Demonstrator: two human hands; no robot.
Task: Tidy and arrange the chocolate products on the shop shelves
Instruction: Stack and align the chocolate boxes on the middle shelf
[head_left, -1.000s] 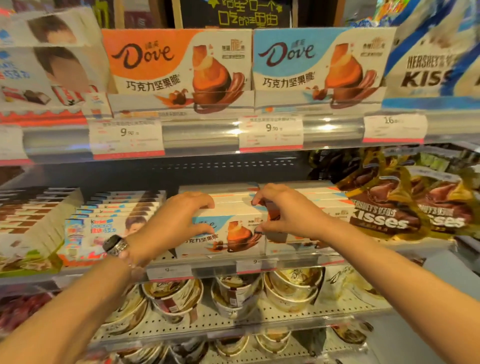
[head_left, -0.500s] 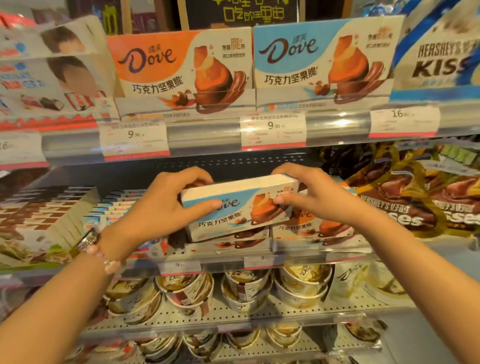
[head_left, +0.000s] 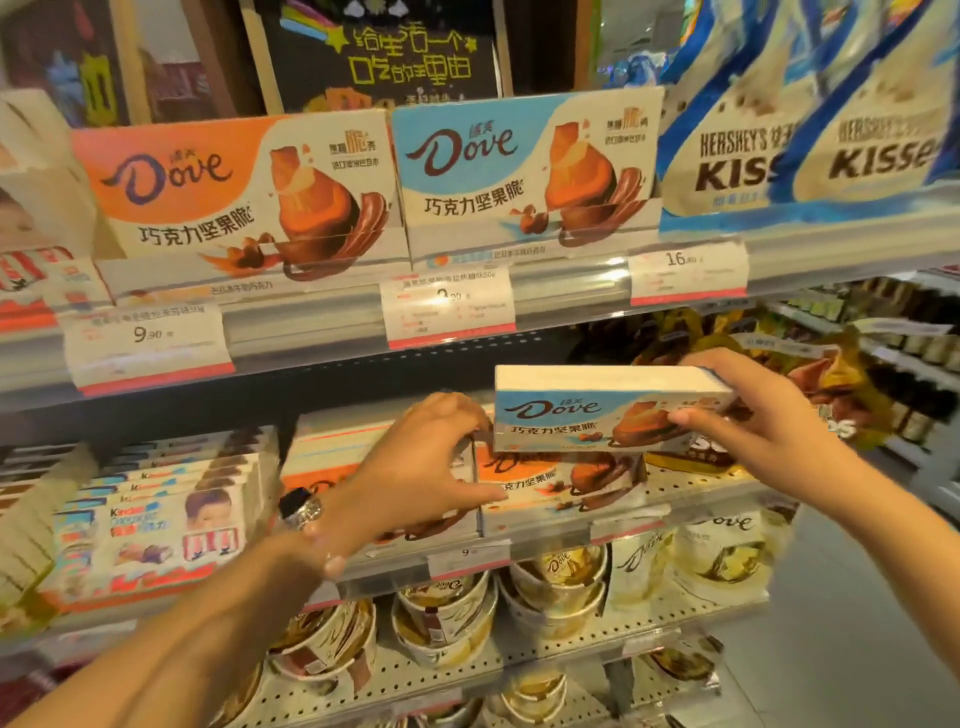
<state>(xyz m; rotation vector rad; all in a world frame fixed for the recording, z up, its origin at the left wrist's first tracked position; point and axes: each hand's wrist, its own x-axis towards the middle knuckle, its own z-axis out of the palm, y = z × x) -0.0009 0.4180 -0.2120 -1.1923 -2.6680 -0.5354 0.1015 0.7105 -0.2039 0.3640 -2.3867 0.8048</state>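
- Right hand (head_left: 763, 415) had a blue Dove box (head_left: 597, 408) lifted clear of the middle shelf (head_left: 691, 480), front face toward the camera. Fingers curled over the top right end and the thumb pressed in on the front, so a proper grip on that end only.
- That box hung just above the orange Dove box (head_left: 550, 480) at the front of the right-hand row, lower edge overlapping it from this angle. Couldn't tell if the two actually touched.
- Left hand (head_left: 415, 467) was down on the rows of Dove boxes, fingers bent over the top and thumb stretched along the front toward the orange one. Looked like it was gripping the front box of the left row (head_left: 311, 467), but the hand covered most of it.
- There was a wristwatch (head_left: 301, 509) on the left wrist.
- Left of the Dove rows on the same shelf sat Kinder boxes (head_left: 171, 519), lined up front to back.
- Brown Hershey's Kisses bags (head_left: 831, 379) were behind and right of the right hand.
- Top shelf had big orange (head_left: 234, 192) and blue (head_left: 524, 171) Dove display boxes side by side, white Kisses bags (head_left: 810, 130) to their right, price tags (head_left: 447, 306) along the rail.
- Shelf below held Dove tubs (head_left: 561, 577) and pale Dove pouches (head_left: 711, 556).
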